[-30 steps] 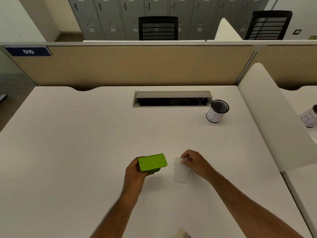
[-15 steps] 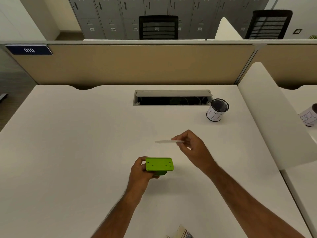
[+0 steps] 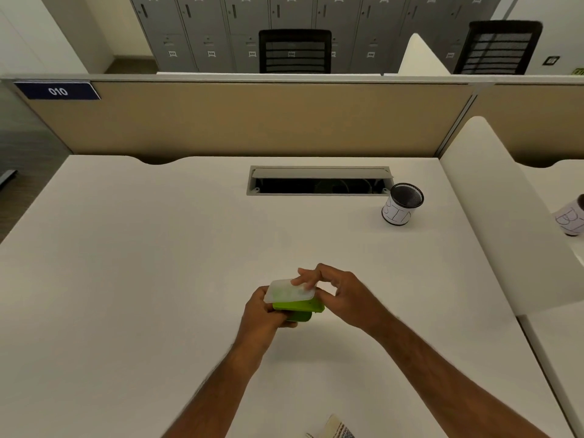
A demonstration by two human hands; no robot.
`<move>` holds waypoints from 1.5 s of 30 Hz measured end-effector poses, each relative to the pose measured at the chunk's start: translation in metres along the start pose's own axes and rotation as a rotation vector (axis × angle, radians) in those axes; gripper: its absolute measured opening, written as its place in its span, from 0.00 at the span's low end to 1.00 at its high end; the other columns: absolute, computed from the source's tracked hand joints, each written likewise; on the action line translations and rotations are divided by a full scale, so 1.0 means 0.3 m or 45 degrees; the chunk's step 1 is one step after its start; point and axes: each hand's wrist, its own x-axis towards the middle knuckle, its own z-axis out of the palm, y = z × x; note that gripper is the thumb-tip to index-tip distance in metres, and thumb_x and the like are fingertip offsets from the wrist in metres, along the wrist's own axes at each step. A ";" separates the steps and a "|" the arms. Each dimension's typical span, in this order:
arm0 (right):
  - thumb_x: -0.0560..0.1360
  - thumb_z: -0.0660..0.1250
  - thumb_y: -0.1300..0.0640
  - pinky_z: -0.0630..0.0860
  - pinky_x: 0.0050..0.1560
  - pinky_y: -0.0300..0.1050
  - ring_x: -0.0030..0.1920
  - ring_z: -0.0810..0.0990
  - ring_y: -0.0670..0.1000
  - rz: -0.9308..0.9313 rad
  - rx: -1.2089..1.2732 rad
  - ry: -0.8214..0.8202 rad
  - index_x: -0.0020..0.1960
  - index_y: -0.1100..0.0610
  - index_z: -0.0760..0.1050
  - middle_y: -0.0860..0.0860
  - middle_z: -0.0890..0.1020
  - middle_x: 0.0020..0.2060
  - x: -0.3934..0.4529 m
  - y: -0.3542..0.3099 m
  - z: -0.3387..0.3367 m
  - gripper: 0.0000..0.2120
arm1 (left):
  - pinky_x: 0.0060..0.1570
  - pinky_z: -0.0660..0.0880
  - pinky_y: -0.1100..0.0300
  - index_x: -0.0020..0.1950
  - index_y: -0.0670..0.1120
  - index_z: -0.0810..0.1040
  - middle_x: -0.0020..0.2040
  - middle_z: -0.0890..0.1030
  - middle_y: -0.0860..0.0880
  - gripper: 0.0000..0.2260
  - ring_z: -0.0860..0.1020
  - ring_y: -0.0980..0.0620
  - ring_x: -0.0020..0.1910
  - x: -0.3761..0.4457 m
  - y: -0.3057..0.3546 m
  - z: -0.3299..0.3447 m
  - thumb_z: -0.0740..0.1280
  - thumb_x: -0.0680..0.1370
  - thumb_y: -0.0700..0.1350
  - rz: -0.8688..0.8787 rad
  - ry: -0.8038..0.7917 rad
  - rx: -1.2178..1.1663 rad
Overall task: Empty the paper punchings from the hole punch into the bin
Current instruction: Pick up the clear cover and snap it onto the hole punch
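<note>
My left hand grips a green hole punch, held upside down above the white desk. A translucent white base cover lies on the punch's underside, and my right hand presses on it with its fingertips. The bin, a small black mesh cup with a white paper label, stands far right on the desk, well away from both hands. No punchings are visible.
An open cable tray slot sits at the back middle of the desk. A white divider panel borders the right side, with a second labelled cup beyond it. A bit of printed paper lies at the near edge.
My right hand brought the translucent cover from above the desk back onto the punch's underside. My left hand kept holding the punch and shifted it slightly.
</note>
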 end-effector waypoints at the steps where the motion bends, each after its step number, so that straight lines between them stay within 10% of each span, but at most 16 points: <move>1: 0.82 0.65 0.64 0.69 0.67 0.27 0.72 0.77 0.38 0.000 0.000 0.000 0.49 0.49 0.76 0.38 0.87 0.59 -0.004 -0.001 -0.006 0.11 | 0.41 0.86 0.56 0.65 0.50 0.78 0.54 0.87 0.47 0.22 0.89 0.50 0.49 0.002 -0.001 -0.002 0.76 0.75 0.31 -0.012 -0.003 0.001; 17: 0.82 0.66 0.64 0.75 0.73 0.49 0.74 0.76 0.45 -0.029 0.112 0.096 0.47 0.51 0.74 0.44 0.88 0.59 -0.017 0.025 -0.025 0.10 | 0.41 0.86 0.58 0.62 0.52 0.78 0.45 0.90 0.57 0.20 0.90 0.51 0.47 0.021 0.027 -0.010 0.76 0.76 0.33 -0.067 -0.052 0.046; 23: 0.82 0.66 0.66 0.74 0.73 0.53 0.74 0.76 0.44 0.017 0.076 0.025 0.48 0.53 0.75 0.43 0.88 0.59 -0.016 0.039 -0.022 0.09 | 0.46 0.87 0.51 0.67 0.44 0.77 0.58 0.86 0.42 0.21 0.89 0.42 0.51 0.013 0.051 0.003 0.77 0.76 0.34 -0.063 -0.037 0.050; 39: 0.82 0.66 0.64 0.74 0.73 0.48 0.70 0.79 0.39 0.062 -0.062 -0.023 0.47 0.49 0.75 0.38 0.88 0.58 0.000 0.058 -0.049 0.11 | 0.42 0.87 0.53 0.63 0.49 0.80 0.50 0.89 0.50 0.24 0.89 0.42 0.50 0.027 0.062 -0.006 0.78 0.71 0.34 -0.022 -0.112 -0.013; 45: 0.82 0.67 0.64 0.71 0.70 0.32 0.70 0.78 0.36 0.087 -0.121 -0.031 0.49 0.51 0.77 0.35 0.87 0.57 0.021 0.065 -0.052 0.09 | 0.41 0.86 0.55 0.62 0.52 0.81 0.50 0.90 0.48 0.24 0.90 0.40 0.49 0.037 0.061 -0.011 0.73 0.74 0.28 0.004 -0.119 -0.052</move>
